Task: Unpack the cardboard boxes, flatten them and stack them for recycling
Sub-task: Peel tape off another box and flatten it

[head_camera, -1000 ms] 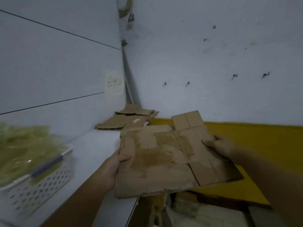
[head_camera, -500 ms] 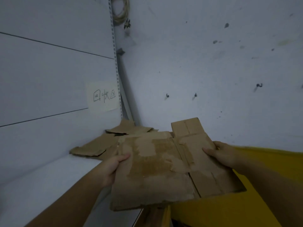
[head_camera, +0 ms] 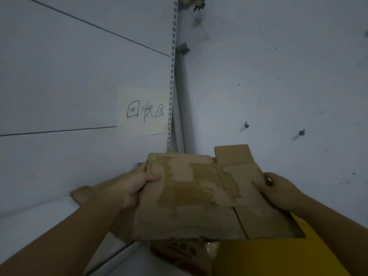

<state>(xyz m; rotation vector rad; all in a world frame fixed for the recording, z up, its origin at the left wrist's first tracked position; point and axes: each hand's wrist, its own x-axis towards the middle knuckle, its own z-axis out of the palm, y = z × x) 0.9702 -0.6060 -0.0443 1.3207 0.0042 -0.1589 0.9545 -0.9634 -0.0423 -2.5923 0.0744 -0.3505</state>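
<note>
Below and right of the handwritten paper note (head_camera: 142, 111), a flattened cardboard box (head_camera: 199, 200) is held level. The left hand (head_camera: 127, 188) has its grip pinched on one edge and the right hand (head_camera: 278, 192) on the other, thumbs on top and fingers hidden underneath. The box hides most of the cardboard pile (head_camera: 79, 194) below the note.

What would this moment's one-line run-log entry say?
step: stacking | left hand: grips flattened box left edge | right hand: grips right edge | box: held over cardboard pile, below handwritten note
</note>
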